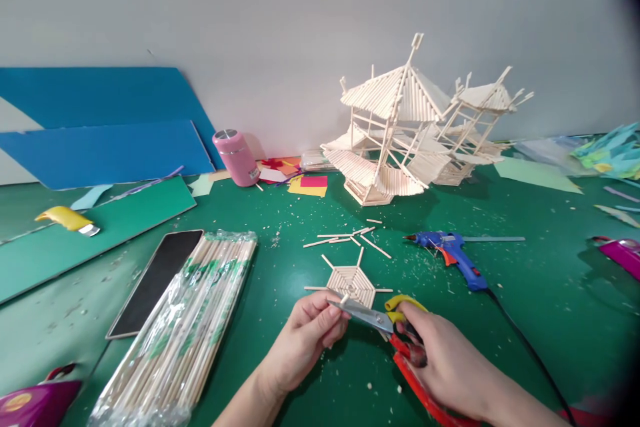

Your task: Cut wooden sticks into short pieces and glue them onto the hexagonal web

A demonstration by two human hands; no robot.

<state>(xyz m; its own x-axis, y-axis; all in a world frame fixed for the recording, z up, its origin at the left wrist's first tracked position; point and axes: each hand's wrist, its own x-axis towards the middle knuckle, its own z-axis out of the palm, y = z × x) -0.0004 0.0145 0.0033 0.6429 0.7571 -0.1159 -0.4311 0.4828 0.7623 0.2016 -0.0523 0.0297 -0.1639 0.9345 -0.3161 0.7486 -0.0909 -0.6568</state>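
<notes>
My right hand point(440, 347) grips a pair of scissors point(367, 315) with yellow and red handles, its blades pointing left. Between the fingers of my left hand point(310, 330) is pinched a short wooden stick point(345, 299), which touches the scissor blades. Most of the stick is hidden by my fingers. Just beyond both hands, a web-like hexagonal frame of wooden sticks point(345, 275) lies flat, with spokes sticking out past its rim. Several loose cut sticks point(335, 238) are scattered behind it.
A blue glue gun point(450, 247) with its cord lies right. A plastic-wrapped bundle of sticks point(185, 320) and a dark phone-like slab point(155, 287) lie left. Behind stand stick pavilion models point(395, 100) and a pink flask point(236, 157). A yellow cutter point(65, 217) rests far left.
</notes>
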